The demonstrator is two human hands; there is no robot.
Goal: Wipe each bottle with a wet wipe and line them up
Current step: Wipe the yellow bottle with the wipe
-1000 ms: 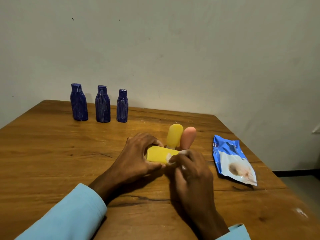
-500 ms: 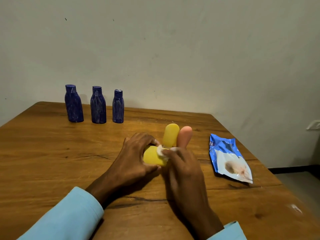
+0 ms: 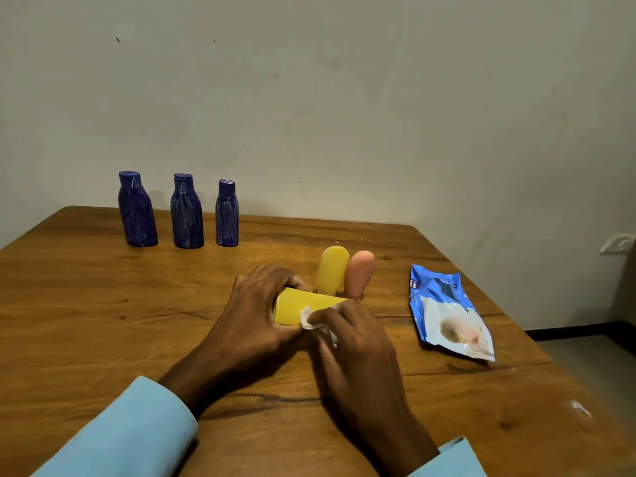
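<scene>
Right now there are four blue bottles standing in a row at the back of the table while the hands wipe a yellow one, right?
Not quite. The head view shows three blue bottles in that row, not four. The rest holds: the left hand grips the yellow bottle while the right hand rubs it with the wet wipe.
</scene>
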